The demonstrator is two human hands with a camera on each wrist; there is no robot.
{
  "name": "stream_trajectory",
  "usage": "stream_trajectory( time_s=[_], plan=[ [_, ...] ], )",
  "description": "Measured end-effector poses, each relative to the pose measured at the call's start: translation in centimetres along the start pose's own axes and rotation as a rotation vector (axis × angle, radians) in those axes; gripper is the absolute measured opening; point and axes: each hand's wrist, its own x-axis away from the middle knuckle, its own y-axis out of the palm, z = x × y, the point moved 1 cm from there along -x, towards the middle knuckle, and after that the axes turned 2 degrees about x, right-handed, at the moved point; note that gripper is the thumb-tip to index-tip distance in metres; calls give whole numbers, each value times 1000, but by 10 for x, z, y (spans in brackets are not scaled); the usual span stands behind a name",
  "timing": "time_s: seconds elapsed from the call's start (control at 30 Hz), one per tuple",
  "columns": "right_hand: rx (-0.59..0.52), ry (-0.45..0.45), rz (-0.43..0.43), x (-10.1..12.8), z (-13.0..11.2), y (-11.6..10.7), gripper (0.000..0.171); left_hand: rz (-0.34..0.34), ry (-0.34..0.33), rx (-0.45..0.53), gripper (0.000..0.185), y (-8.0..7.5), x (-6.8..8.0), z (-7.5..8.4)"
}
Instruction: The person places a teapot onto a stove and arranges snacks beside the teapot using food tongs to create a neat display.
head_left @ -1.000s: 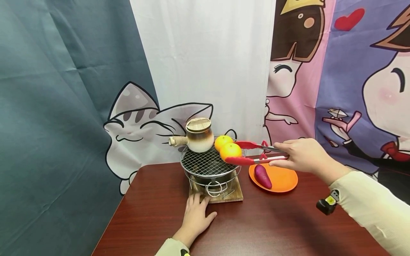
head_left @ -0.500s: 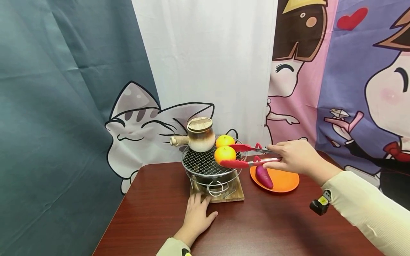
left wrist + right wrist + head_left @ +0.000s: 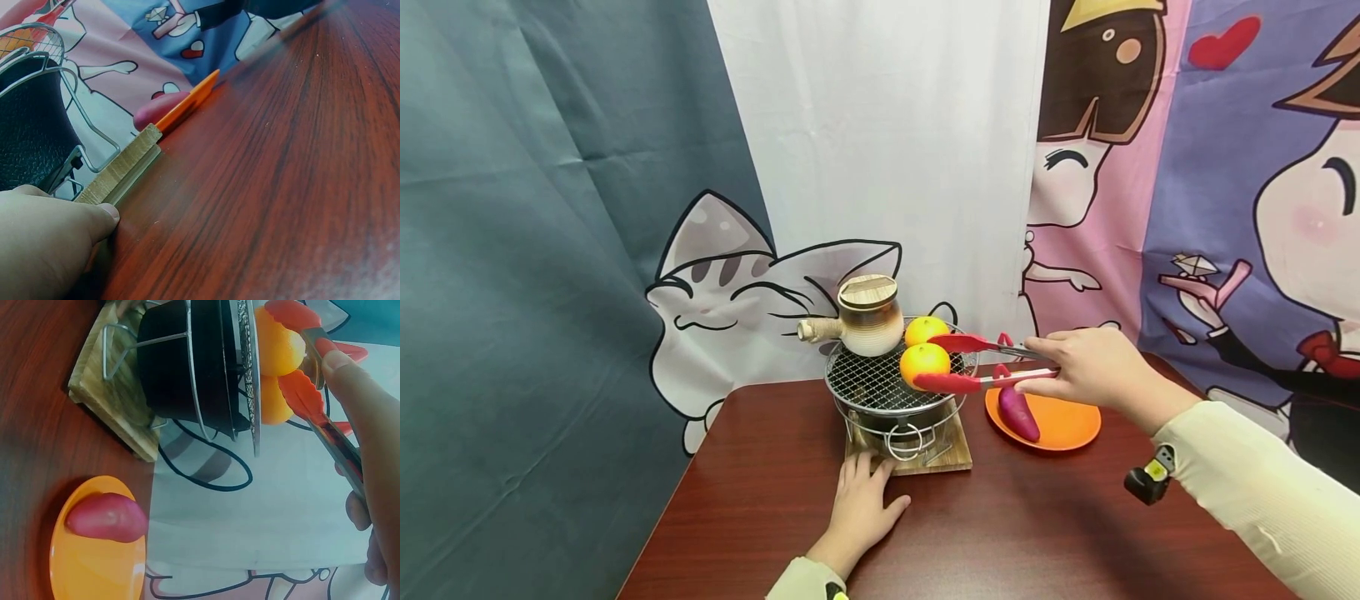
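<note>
Tongs, red-tipped metal (image 3: 981, 364), sit pinched in your right hand (image 3: 1093, 367), clamping the nearer round orange fruit (image 3: 924, 363) on the wire grill mesh (image 3: 868, 382). Likely firm, smooth, prone to rolling; grip across its widest part. Two oranges, one purple sweet potato (image 3: 1018, 412), one orange plate (image 3: 1067, 425). Your left hand (image 3: 861, 510) lies flat, touching the wooden base (image 3: 951, 454).

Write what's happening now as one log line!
right hand: holds tongs | tongs: grip orange on grill | left hand: touches board
</note>
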Motion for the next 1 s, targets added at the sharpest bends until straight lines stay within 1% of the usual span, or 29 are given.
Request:
stream_trajectory(
  time_s=[0.1,0.23,0.33,0.53,0.6,0.73,0.9,1.0],
  plan=[
    [-9,-8,12,1,1,-2,69,-4,-2,4,54,0,0,0],
    [-11,-16,48,3,5,-3,69,-27,-12,11,55,0,0,0],
    [-1,-8,71,6,8,-5,69,-32,-13,10,56,0,0,0],
    [6,56,40,11,15,-13,73,-3,3,-2,54,-1,0,1],
    [5,77,27,13,18,-15,74,-6,1,-4,54,-1,0,1],
    [10,116,23,19,24,-15,72,-22,-7,-1,54,-2,0,1],
    [21,141,48,30,33,-13,65,-24,-7,6,53,0,0,0],
    [16,164,27,38,39,-12,63,-33,-12,6,54,0,0,-1]
  ],
)
